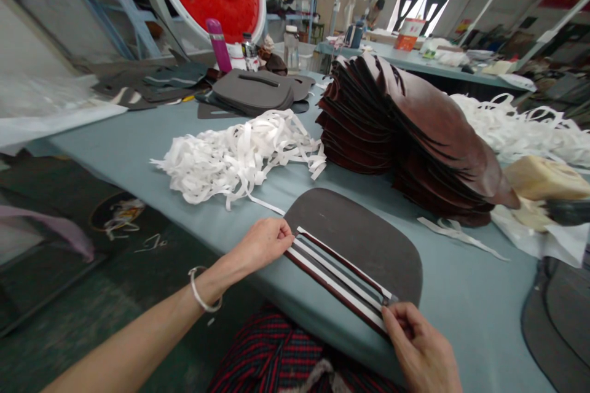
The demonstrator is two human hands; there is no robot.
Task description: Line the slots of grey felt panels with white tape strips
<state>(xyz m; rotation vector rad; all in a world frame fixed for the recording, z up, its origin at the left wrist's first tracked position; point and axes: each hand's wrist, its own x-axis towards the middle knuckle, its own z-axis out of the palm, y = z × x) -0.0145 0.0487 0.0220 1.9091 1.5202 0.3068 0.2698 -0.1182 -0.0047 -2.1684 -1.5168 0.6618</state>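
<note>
A dark grey leather-like panel with a long slot lies flat near the table's front edge. White tape strips run along both sides of the slot, and dark brown edging shows beside them. My left hand pinches the left end of a white strip at the slot's left corner. At the other end, my right hand has thumb and fingers closed on the strip near the slot's right corner. The fingertips of both hands partly cover the strip ends.
A heap of white tape lies behind the panel. To its right rises a tall stack of brown leather pieces. More grey panels sit at the back, near a purple bottle. A yellowish block is at right.
</note>
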